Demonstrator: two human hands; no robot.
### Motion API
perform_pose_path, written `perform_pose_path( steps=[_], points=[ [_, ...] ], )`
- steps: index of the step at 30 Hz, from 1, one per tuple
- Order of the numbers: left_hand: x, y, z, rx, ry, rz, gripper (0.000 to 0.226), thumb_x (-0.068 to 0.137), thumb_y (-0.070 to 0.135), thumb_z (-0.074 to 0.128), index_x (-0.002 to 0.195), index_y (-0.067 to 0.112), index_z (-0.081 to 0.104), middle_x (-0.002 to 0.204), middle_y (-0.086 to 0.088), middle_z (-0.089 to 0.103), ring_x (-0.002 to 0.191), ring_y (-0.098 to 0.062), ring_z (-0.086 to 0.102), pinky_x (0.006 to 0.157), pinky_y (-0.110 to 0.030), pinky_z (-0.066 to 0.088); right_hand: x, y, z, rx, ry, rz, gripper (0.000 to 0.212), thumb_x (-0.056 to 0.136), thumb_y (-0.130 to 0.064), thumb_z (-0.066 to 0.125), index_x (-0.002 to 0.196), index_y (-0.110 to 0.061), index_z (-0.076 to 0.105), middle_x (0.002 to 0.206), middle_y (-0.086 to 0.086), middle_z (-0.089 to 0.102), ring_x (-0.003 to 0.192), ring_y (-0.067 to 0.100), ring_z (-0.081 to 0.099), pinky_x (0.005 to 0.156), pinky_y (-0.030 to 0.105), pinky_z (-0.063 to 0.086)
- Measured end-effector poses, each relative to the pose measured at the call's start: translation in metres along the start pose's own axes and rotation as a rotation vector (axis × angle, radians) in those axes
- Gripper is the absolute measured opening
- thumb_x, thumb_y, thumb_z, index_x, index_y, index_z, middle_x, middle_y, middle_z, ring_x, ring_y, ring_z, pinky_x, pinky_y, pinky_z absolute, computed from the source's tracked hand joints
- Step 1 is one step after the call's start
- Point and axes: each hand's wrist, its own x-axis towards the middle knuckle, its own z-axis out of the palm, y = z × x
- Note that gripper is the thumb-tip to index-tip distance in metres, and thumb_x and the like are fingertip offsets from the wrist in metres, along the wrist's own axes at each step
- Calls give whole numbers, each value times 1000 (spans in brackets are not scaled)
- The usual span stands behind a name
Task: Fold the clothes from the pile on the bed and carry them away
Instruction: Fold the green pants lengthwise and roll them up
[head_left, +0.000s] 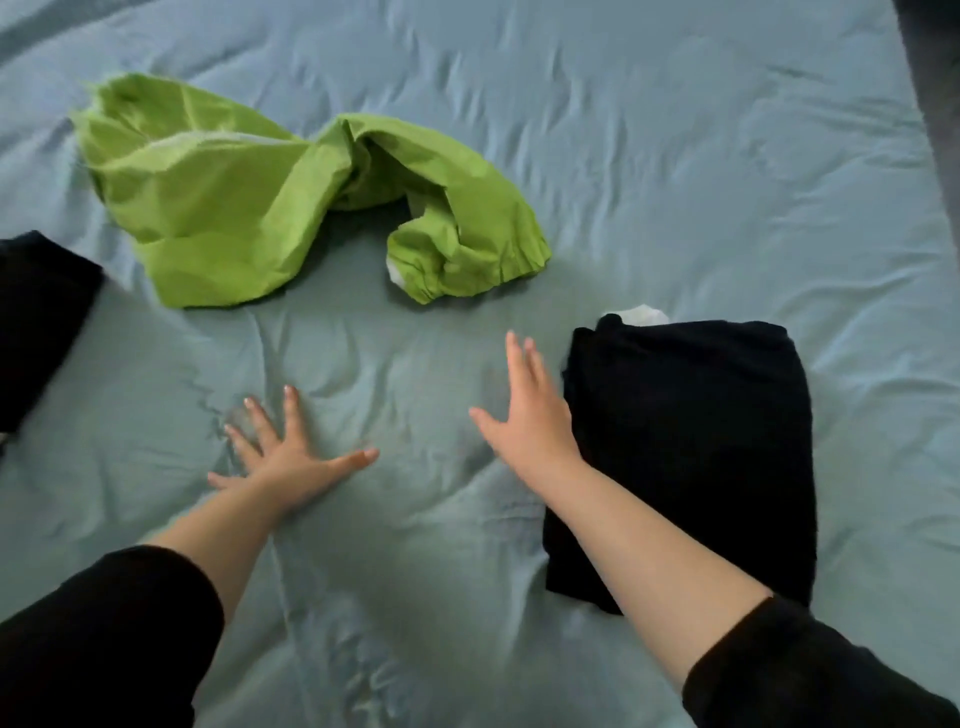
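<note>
Both hands empty, fingers spread: left hand (291, 457) flat on the pale blue bedsheet (675, 156), right hand (524, 410) just beside the folded black garment (685, 457); crumpled lime-green cloth garment (291, 197) lies ahead, long axis crosswise, nearer the left hand.

No writing, label, brand or number could be read. The green garment (223, 208), the folded black garment (691, 441) and the bed sheet (675, 156) showed only plain cloth.
</note>
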Motion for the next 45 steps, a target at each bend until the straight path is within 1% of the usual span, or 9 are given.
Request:
perform_pose_path(
  steps=[7,12,16,20,25,31,35,39,45],
  points=[
    [36,-13,18,-9,-53,46,143,15,108,29,115,50,-55,127,4,-65,135,-36,-43,100,-76,-11,121,-69,-18,61,411,61,120,69,-60,73,152,-32,-8,162,10,-5,149,25,11,115,50,21],
    [48,-18,29,-7,-33,57,148,12,109,28,122,49,-52,119,8,-69,105,-27,-66,85,-70,-28,149,-83,16,-135,264,-6,47,88,-16,51,135,-21,47,119,14,62,104,35,59,71,33,38],
    [50,-19,28,-25,-21,69,148,11,109,26,121,48,-53,120,7,-69,105,-27,-67,86,-71,-27,126,-78,48,-139,198,8,12,91,-16,45,96,-12,56,96,14,65,89,36,59,65,32,33],
    [38,-19,15,-8,-84,123,144,15,108,23,121,47,-53,131,2,-63,130,-38,-47,97,-77,-13,93,-78,54,138,35,176,25,94,-31,47,108,-19,63,107,10,67,92,29,61,75,32,44],
    [1,-31,-33,-264,-269,260,139,36,99,47,147,48,-18,161,1,-22,148,-31,-15,118,-59,5,22,-97,53,875,-316,529,25,91,-18,62,113,-9,63,70,7,73,57,21,70,48,32,55],
    [-95,-39,-50,-674,-260,605,92,72,32,84,141,56,29,151,9,31,139,-8,33,110,-26,34,-60,-128,31,953,-631,610,27,94,-25,57,103,-3,68,85,15,73,71,25,71,61,35,58],
    [-141,-45,-67,-1023,-143,433,24,82,21,69,96,41,66,94,13,73,96,-11,67,75,-23,55,-109,-137,-8,1141,-605,447,49,94,-49,51,129,-17,61,126,9,65,115,21,63,101,39,46],
    [-185,-39,-97,-1353,-149,168,12,88,16,61,89,22,71,96,-7,75,89,-24,72,79,-41,59,-184,-158,-45,889,-532,192,63,64,-80,64,121,-58,53,130,-30,56,125,-7,47,101,14,35],
    [-257,-32,-139,-1474,-255,173,22,90,21,58,109,18,69,102,-8,75,91,-25,72,77,-40,60,-242,-186,-51,771,-37,125,27,80,-23,75,104,-31,66,96,-14,72,95,1,64,76,12,49]
  ],
)
